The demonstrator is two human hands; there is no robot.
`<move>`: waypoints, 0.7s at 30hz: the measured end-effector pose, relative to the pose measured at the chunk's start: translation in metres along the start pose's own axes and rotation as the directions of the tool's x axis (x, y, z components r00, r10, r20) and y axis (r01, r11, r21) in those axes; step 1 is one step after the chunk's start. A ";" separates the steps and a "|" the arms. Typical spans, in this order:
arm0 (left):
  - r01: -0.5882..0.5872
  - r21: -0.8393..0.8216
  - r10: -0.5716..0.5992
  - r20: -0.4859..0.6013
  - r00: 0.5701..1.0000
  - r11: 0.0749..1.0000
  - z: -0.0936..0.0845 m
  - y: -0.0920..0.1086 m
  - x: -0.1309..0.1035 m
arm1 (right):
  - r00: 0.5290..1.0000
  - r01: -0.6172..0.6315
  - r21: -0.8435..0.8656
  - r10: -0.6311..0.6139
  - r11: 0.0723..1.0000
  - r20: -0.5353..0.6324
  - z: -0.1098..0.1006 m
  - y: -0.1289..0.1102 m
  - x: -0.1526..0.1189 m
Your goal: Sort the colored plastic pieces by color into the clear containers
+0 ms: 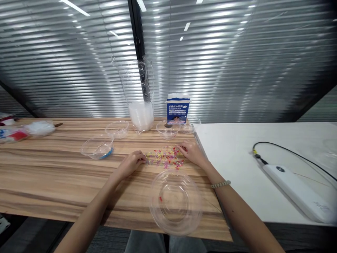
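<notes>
A loose spread of small red, yellow, pink and clear plastic pieces [166, 158] lies on the wooden table. At its left edge is my left hand [133, 162], fingers curled together at the tips. My right hand [191, 151] rests at the upper right edge, thumb and fingertips pinched together among the pieces. Whatever either hand holds is too small to make out. Just in front of the pieces stands a large clear plastic bowl [176, 225], with a small red piece in it.
Behind my left hand are a clear bowl with blue pieces [97, 147] and another clear bowl [117, 130]. Further back stand bagged stacked tubs [141, 116], two clear bowls [168, 129] and a blue box [178, 108]. A white power bank [297, 191] with a cable lies on the white table.
</notes>
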State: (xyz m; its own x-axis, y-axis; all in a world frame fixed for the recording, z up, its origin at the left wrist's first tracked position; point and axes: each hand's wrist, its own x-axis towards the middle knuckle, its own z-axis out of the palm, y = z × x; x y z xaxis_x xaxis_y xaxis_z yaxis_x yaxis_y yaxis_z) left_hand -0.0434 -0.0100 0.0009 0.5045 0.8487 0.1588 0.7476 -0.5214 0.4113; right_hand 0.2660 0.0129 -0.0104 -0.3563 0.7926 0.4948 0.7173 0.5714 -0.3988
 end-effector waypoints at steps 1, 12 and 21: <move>0.003 0.003 -0.003 -0.002 1.000 1.000 0.000 0.001 0.000 | 1.000 -0.003 0.000 0.003 1.000 0.002 0.000 0.000 0.000; 0.022 0.031 -0.021 -0.034 0.999 0.999 -0.001 0.000 -0.001 | 1.000 0.019 -0.016 -0.020 1.000 -0.021 0.000 0.000 -0.001; 0.025 -0.011 -0.025 0.004 1.000 1.000 -0.004 0.000 -0.001 | 0.999 0.033 -0.053 -0.035 0.998 -0.036 0.001 0.002 -0.001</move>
State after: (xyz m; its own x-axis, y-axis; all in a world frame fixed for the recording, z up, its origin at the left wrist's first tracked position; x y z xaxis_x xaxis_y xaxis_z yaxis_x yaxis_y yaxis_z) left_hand -0.0459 -0.0103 0.0047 0.4875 0.8610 0.1449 0.7553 -0.4991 0.4248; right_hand 0.2667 0.0135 -0.0123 -0.3588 0.7641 0.5361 0.7357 0.5850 -0.3413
